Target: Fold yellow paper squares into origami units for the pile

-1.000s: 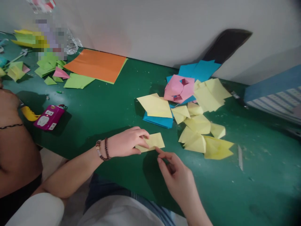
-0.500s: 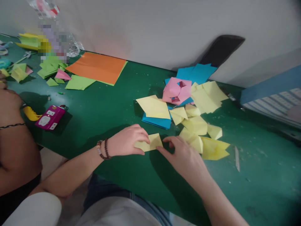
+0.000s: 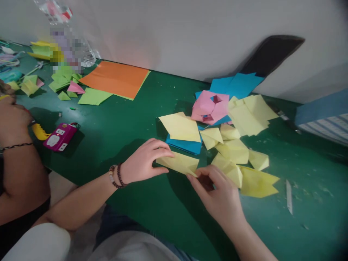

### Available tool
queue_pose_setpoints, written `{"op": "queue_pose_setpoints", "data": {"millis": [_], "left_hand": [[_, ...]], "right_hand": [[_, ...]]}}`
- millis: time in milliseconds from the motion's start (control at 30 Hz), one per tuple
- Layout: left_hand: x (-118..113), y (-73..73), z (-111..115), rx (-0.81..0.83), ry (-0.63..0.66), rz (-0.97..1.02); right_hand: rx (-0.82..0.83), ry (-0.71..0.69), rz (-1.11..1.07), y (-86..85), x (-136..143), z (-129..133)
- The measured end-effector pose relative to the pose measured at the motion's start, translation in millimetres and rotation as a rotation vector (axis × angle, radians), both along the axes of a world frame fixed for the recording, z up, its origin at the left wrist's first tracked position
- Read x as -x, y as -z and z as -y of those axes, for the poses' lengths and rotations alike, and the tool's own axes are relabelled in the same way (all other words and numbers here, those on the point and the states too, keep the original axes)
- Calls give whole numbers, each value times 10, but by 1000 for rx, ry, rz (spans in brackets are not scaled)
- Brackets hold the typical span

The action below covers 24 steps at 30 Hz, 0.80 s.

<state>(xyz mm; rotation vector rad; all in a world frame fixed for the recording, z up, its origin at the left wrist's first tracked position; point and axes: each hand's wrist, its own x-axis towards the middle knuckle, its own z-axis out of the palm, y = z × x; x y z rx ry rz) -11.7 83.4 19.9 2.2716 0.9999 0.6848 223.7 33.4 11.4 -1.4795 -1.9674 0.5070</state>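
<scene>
A pale yellow strip of folded paper (image 3: 181,162) is between my hands, low over the green table (image 3: 152,206). My left hand (image 3: 143,159) grips its left end, thumb below and fingers over the top. The thumb and forefinger of my right hand (image 3: 217,192) pinch its lower right corner. Just beyond the strip, a cream paper sheet (image 3: 181,127) rests on folded blue paper (image 3: 187,145). Several folded yellow paper pieces (image 3: 233,150) lie beside my right hand, with a pink folded-paper shape (image 3: 210,105) behind them.
At the left, another person's hand (image 3: 13,121) is near a purple power adapter (image 3: 60,137). Orange paper (image 3: 116,78), green paper scraps (image 3: 63,78) and a plastic bottle (image 3: 87,50) are along the wall. A black phone-like object (image 3: 273,54) leans at the back right; a thin blade (image 3: 289,197) lies right.
The yellow paper shows as a longer strip, where before a shorter creased piece was visible. My right hand has moved slightly right and down with its corner. The view has shifted a little.
</scene>
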Motion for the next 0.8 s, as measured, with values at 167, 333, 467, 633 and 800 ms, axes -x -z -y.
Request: {"op": "queue_pose_setpoints", "data": {"millis": [167,333,467,633,800], "left_hand": [[17,19,-9,-79,11,45],[-4,57,-29,-52,101,63],[-14,94,-38,-211,107,-22],[-7,76,-7,-387,23,-85],[-32,86,-6,-280,90,-125]], "right_hand": [[-357,-156,282,-4,-5,27],[-438,-192,437,-9,-62,22],[-503,-268,495,-42,-71,23],[-428,-322,551,-43,-46,-3],[-403,-351,550,-59,-34,-6]]}}
